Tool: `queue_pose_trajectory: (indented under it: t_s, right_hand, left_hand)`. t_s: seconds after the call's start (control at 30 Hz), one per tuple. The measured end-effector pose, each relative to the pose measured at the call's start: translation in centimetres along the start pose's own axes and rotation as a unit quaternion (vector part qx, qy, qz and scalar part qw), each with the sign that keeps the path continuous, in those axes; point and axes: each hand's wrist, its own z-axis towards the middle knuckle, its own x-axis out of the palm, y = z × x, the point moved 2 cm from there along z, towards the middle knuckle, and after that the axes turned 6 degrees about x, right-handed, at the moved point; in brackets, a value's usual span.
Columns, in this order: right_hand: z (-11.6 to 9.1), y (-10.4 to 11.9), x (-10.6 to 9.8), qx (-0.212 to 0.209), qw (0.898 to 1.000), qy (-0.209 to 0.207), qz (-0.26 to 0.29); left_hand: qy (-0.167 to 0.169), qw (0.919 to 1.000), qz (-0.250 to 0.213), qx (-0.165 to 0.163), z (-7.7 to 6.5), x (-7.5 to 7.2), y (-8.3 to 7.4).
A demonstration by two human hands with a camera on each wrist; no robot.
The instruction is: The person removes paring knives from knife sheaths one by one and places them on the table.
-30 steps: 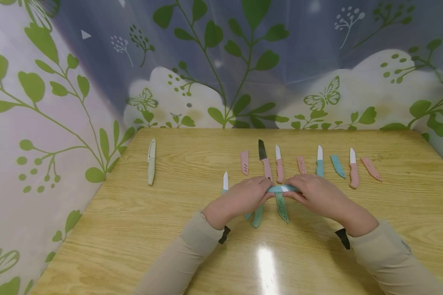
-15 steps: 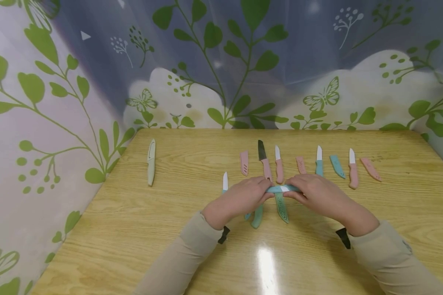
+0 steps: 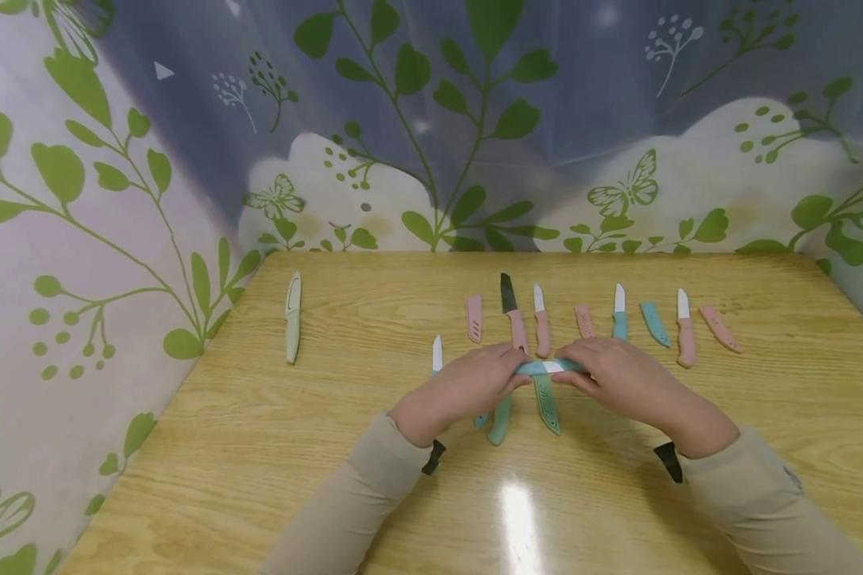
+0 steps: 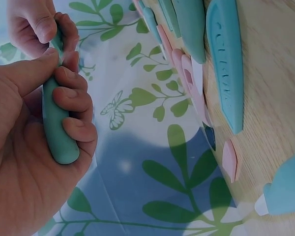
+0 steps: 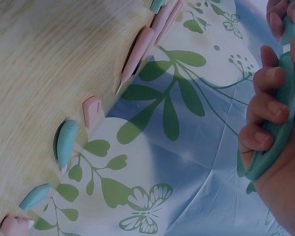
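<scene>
My left hand (image 3: 467, 389) grips the turquoise handle (image 4: 60, 130) of a small knife, its fingers curled round it. My right hand (image 3: 618, 375) holds a turquoise sheath (image 5: 286, 81) at the other end. A short stretch of white blade (image 3: 550, 367) shows between the two; the rest lies inside the sheath or behind fingers. Below the hands are a green sheath (image 3: 546, 409) and a green knife handle (image 3: 500, 423). Partly covered by my left hand, a blue knife with a white blade (image 3: 437, 351) lies on the table.
Along the back of the wooden table (image 3: 359, 319) lie a pink sheath (image 3: 474, 319), a dark-bladed pink knife (image 3: 509, 297), pink knives, a blue knife (image 3: 620, 307) and more sheaths. A sheathed pale green knife (image 3: 292, 319) lies far left. A patterned curtain hangs behind.
</scene>
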Motion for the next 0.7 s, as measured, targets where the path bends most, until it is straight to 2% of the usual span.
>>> queue_pose_trajectory:
  t_s: [0.3,0.7]
  right_hand:
    - [-0.02,-0.08,-0.1,0.002,1.0,0.002,0.001]
    - [-0.03,-0.29,-0.2,0.02,1.0,0.019,0.001]
  left_hand:
    - [-0.005,0.9999,0.005,0.01,-0.1,-0.06,0.06]
    - [0.0,1.0,-0.002,0.0,-0.14,-0.06,0.22]
